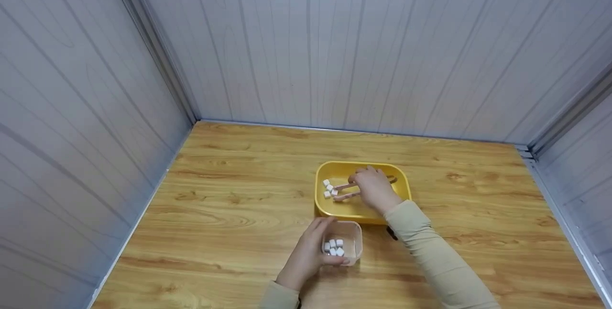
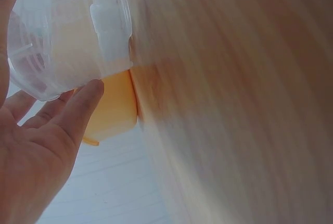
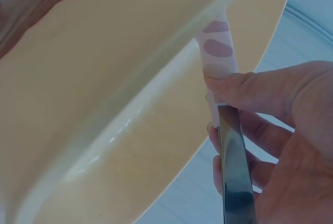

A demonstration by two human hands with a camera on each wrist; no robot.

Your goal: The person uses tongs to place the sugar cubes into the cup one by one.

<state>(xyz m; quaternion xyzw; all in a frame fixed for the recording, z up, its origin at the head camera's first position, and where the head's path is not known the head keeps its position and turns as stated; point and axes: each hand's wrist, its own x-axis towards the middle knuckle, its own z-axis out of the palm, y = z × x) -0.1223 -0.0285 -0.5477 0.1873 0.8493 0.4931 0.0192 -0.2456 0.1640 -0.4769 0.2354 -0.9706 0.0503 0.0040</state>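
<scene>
My right hand (image 1: 375, 190) pinches a pair of tongs (image 1: 347, 196) over a yellow tub (image 1: 407, 189). In the right wrist view the tongs' metal arm (image 3: 235, 164) and pale, pink-spotted end show at the thumb. Their parted tips point left, right at a small white cube (image 1: 334, 193); several more white cubes (image 1: 326, 182) lie beside it on the tub's floor. Nearer to me, my left hand (image 1: 304, 254) holds a clear plastic container (image 1: 354, 239) between thumb and fingers. Several white cubes (image 1: 333, 250) sit inside that container.
A wood-grain table (image 1: 229, 204) carries both vessels, the clear container just in front of the tub. A small black object (image 1: 391, 233) shows beside the right sleeve. Pale panelled walls (image 1: 306, 50) enclose the back and both sides.
</scene>
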